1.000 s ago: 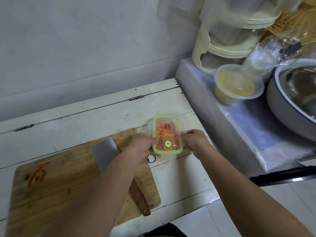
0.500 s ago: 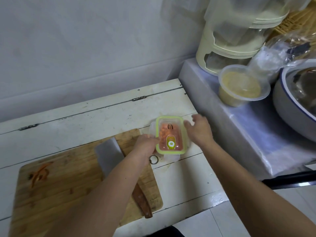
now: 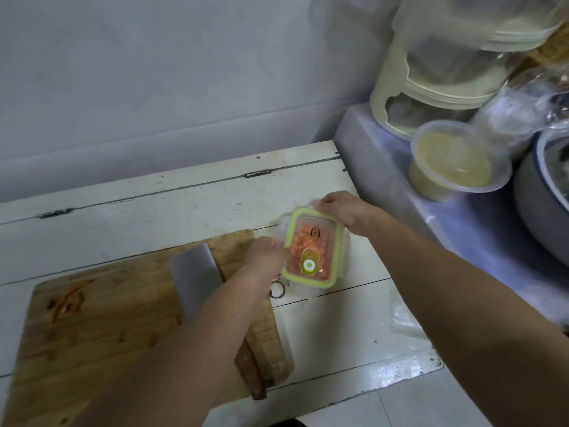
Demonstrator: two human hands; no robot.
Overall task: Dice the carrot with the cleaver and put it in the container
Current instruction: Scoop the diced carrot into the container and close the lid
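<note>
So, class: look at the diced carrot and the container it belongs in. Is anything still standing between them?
Nothing visible does. The orange carrot dice already lie inside the container, under its green-rimmed lid. The left hand touches the near-left side, and the right hand is at the far corner. The cleaver lies idle on the cutting board.

There were two hands, left (image 3: pixel 267 257) and right (image 3: pixel 345 211), one lidded container (image 3: pixel 312 248) of diced carrot, one cleaver (image 3: pixel 197 282), one cutting board (image 3: pixel 107 331), one lidded tub (image 3: pixel 455 164).
</note>
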